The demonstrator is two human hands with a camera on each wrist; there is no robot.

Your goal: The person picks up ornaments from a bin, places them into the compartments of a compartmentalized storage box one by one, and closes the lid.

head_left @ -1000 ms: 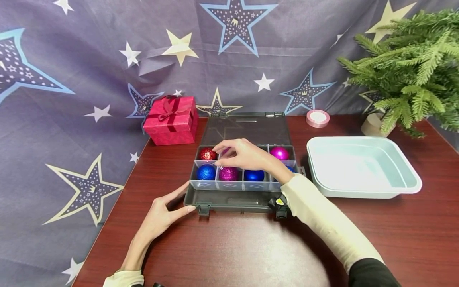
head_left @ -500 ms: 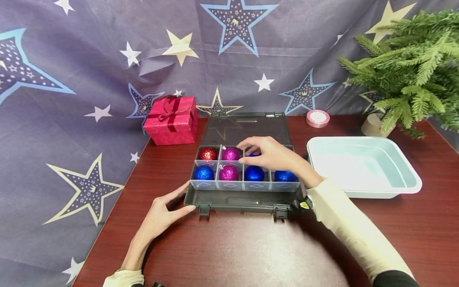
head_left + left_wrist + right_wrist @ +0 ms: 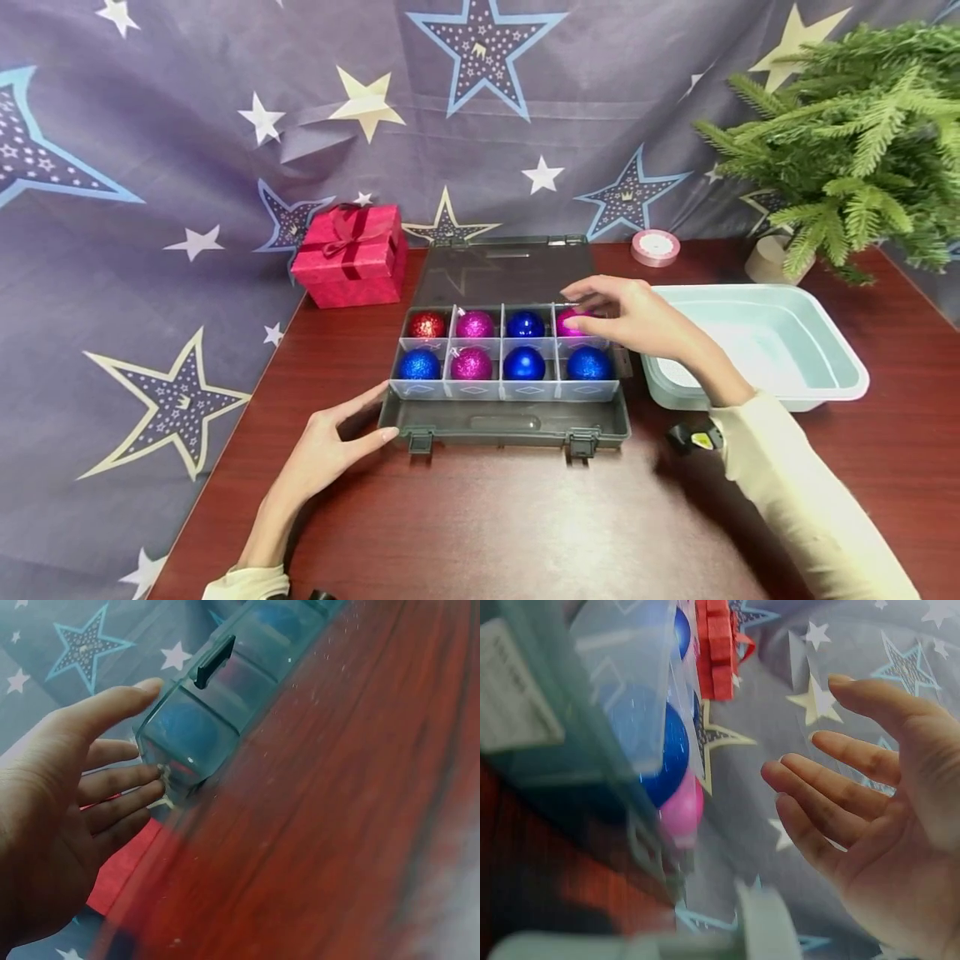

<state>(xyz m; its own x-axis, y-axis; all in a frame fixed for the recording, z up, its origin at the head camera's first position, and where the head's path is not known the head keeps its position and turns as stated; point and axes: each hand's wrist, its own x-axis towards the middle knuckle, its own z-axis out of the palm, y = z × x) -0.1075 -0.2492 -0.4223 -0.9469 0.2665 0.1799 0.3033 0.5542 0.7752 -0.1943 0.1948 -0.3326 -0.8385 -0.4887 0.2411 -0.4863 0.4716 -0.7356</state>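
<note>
A dark see-through case (image 3: 502, 423) lies with its lid (image 3: 510, 271) folded back. Its two rows of compartments hold Christmas balls: a red one (image 3: 427, 325), glittery pink ones (image 3: 471, 364), shiny dark blue ones (image 3: 524, 364) and glittery blue ones (image 3: 419, 365). My left hand (image 3: 324, 446) touches the case's left front corner with thumb and fingers extended. Above the back right compartment hovers my right hand (image 3: 633, 315), partly hiding a shiny pink ball (image 3: 569, 322). In the right wrist view that ball (image 3: 682, 810) is apart from my fingers, which hold nothing.
A pale blue tray (image 3: 847, 358) stands to the right of the case. Behind are a red gift box (image 3: 352, 267), a pink ribbon roll (image 3: 656, 248) and an artificial fir tree (image 3: 847, 150). A starry cloth (image 3: 225, 167) hangs behind the table.
My right hand has moved rightward along the back row, from beside the red ball to above the shiny pink one, uncovering the balls it passed. My left hand has stayed at the corner.
</note>
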